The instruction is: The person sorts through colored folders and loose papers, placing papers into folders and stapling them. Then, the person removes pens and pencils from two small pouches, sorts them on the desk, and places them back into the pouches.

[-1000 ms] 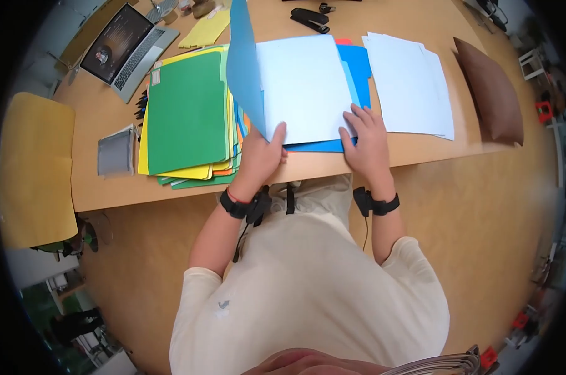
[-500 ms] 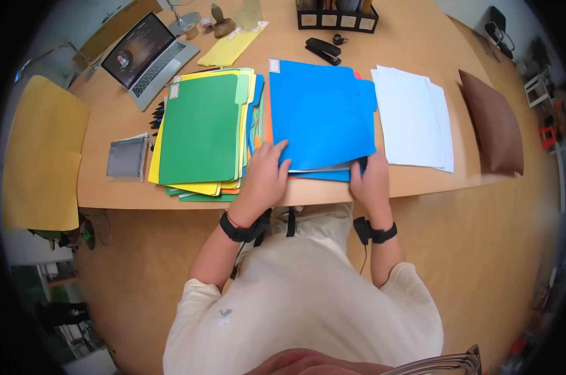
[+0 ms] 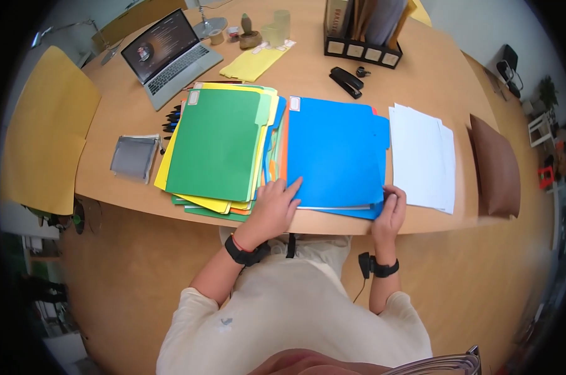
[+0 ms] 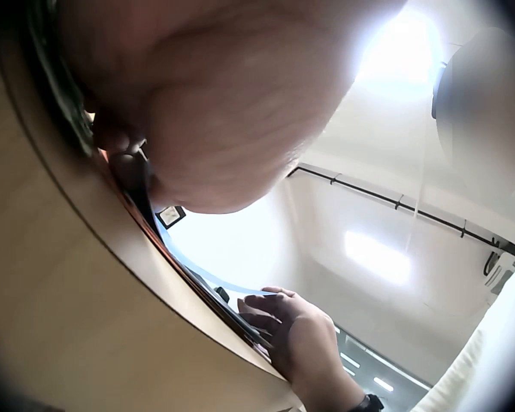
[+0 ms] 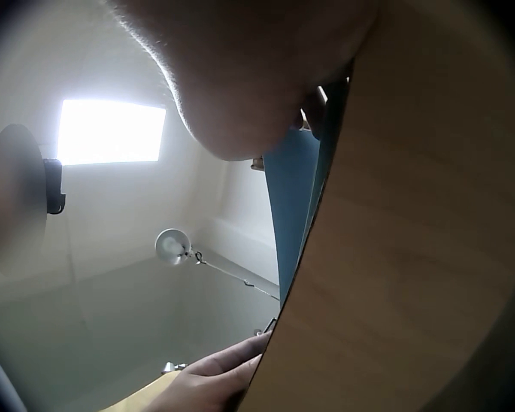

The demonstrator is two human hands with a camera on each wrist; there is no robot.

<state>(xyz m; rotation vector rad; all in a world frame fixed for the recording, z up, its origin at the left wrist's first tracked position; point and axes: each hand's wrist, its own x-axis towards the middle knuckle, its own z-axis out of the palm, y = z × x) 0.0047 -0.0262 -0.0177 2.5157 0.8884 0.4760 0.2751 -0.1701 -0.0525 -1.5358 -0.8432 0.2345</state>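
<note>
A blue folder [image 3: 334,153] lies closed on a stack of folders, with a thin white edge showing along its bottom. The left hand [image 3: 274,209] rests at its lower left corner, fingers extended and touching the folder. At the lower right corner is the right hand [image 3: 389,215], its fingers bent over the stack's edge; whether they pinch it is not plain. In the left wrist view the right hand [image 4: 305,339] shows at the far end of the stack. The right wrist view shows the blue folder's edge [image 5: 293,197] beside the near hand.
Left of the blue folder lies a pile topped by a green folder [image 3: 217,147]; to the right are white sheets [image 3: 422,159] and a brown cushion [image 3: 495,165]. Behind stand a stapler [image 3: 345,82], a black organizer [image 3: 363,53] and a laptop [image 3: 176,69]. A grey pouch [image 3: 134,156] lies at left.
The light blue cover that stood raised over white paper is no longer seen; the blue folder now lies flat on top. The right hand has shifted to the stack's lower right corner.
</note>
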